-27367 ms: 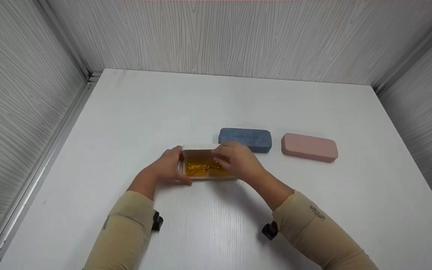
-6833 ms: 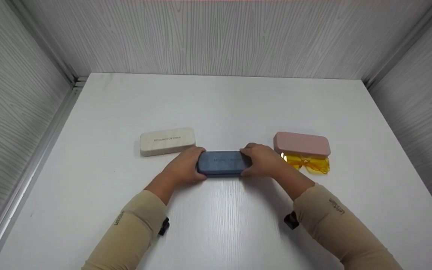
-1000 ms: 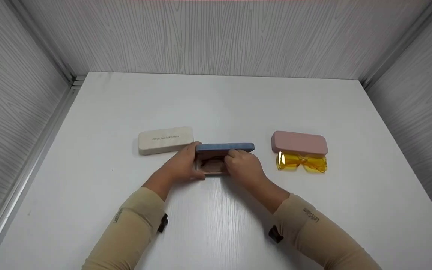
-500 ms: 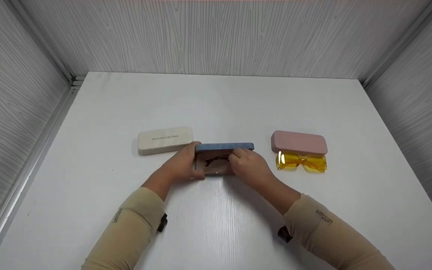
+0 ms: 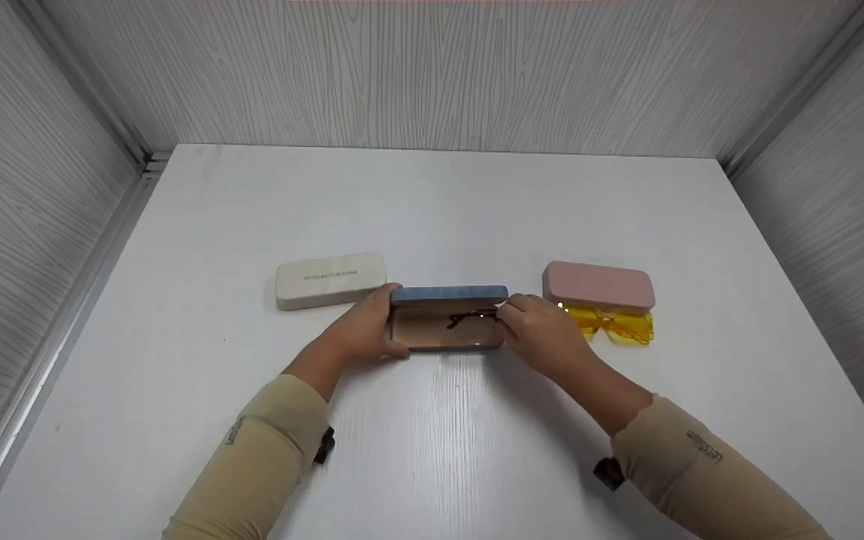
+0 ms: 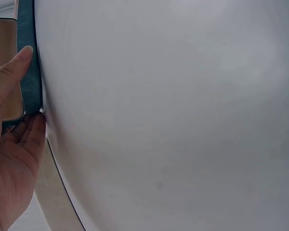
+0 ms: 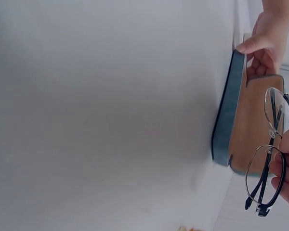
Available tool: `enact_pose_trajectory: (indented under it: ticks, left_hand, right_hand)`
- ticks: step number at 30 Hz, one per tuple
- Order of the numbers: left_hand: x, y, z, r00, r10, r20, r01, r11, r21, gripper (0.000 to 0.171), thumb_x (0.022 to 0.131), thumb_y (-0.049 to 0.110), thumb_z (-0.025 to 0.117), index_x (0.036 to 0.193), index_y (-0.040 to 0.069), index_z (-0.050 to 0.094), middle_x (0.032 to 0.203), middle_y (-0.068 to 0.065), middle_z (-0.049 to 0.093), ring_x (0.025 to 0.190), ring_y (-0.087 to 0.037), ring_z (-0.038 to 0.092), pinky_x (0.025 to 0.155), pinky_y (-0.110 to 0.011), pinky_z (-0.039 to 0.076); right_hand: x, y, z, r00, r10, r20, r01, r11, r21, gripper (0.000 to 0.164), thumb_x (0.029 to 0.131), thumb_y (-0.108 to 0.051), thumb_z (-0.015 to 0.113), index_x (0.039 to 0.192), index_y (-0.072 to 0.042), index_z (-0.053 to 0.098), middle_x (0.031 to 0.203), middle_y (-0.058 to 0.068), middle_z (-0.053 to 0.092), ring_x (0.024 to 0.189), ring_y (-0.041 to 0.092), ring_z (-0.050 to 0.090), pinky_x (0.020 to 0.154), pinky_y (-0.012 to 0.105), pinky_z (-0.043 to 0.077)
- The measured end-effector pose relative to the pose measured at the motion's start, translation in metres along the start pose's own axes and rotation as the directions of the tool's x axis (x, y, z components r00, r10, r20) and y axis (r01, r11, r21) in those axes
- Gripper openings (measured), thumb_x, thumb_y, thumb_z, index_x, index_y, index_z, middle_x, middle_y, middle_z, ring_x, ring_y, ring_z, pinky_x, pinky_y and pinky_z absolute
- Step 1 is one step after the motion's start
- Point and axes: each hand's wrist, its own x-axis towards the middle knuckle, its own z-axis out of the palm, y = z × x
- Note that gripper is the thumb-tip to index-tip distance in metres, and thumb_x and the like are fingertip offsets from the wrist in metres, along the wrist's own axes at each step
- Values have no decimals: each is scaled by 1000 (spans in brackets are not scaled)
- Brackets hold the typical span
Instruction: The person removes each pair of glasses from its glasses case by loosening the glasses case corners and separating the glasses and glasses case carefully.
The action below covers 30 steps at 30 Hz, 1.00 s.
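Observation:
A blue glasses case (image 5: 448,295) stands with its lid raised, its tan inside (image 5: 424,330) facing me. My left hand (image 5: 361,330) grips the case's left end, thumb at the front edge and fingers behind, as the left wrist view also shows. Folded eyeglasses (image 7: 271,134) with dark and thin metal rims are pinched in my right hand (image 5: 544,330). In the head view they overlap the right part of the case's opening; in the right wrist view they hang in front of the lid, their temples folded.
A cream glasses case (image 5: 331,281), closed, lies left of the blue one. To the right lies a closed pink case (image 5: 598,285), with yellow-tinted glasses (image 5: 619,326) along its front side, partly behind my right hand. Panels (image 5: 432,75) wall the white table's back and sides.
My right hand has moved right, drawing the eyeglasses from inside the blue case toward its right end. The left hand stays on the case. Earlier, the blue case was closed.

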Motion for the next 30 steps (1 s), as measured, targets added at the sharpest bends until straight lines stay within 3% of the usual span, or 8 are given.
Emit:
enact_pose_trajectory:
  ticks: [9,17,30]
  left_hand:
    - [-1,0,-1,1000,2,-2,-2,1000,13,103,68,34,80,143,3,16,141,-15,31,133,-25,27,109,-36,22]
    - [0,1,-1,1000,-2,2,2,1000,18,104,67,35,81,143,3,16,142,-15,31,133,-24,27,109,-35,21]
    - [-1,0,-1,999,-37,17,37,999,30,106,68,39,79,144,5,13,145,-14,26,134,-25,24,109,-37,21]
  right_hand:
    - [-24,26,-16,989,116,97,-113,993,-38,5,79,-8,68,83,-7,64,77,2,58,67,16,53,65,25,51]
    - [-45,47,-25,956,221,192,-222,975,-17,10,79,-8,69,87,-7,63,81,1,58,73,19,53,68,30,49]
    - [-71,77,-26,951,219,216,-225,974,1,9,75,-6,69,76,-9,61,76,-1,55,66,15,48,59,32,43]
